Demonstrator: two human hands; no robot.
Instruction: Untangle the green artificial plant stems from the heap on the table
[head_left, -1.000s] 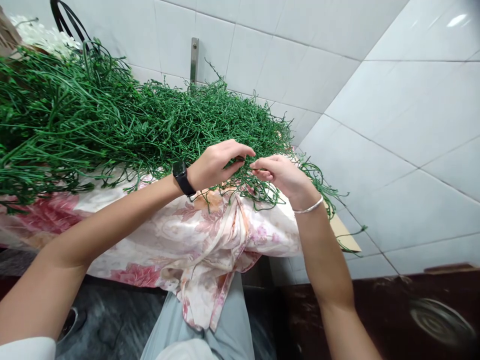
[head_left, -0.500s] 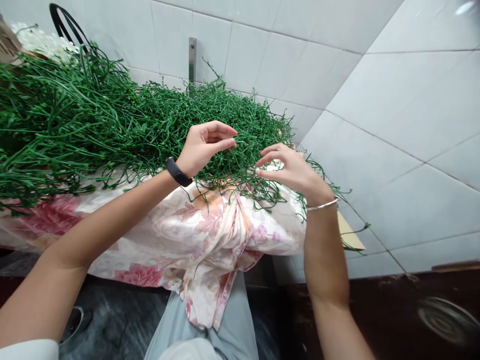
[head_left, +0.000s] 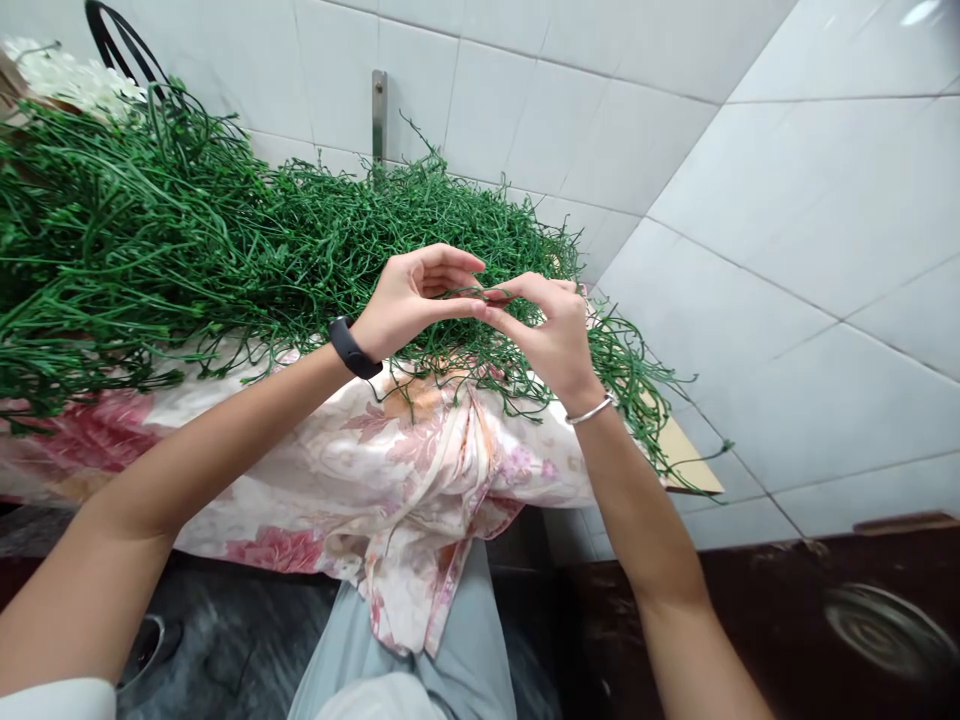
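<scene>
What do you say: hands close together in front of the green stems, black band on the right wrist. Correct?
The wrist is wrong: the head view shows the black band on the left wrist. The left hand and right hand are indeed close together in front of the green stems.

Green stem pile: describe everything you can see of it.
The green stem pile is a dense, tangled heap of thin, glossy, plastic-looking stems, many with small bud-like knobs. Strands look longer and straighter at the left, curlier toward the right. It runs from the picture's left edge along the tiled wall, its front fringe lying on the floral cloth; loose strands trail over the beige board. Left hand and right hand meet over its right part; contact there is unclear.
</scene>
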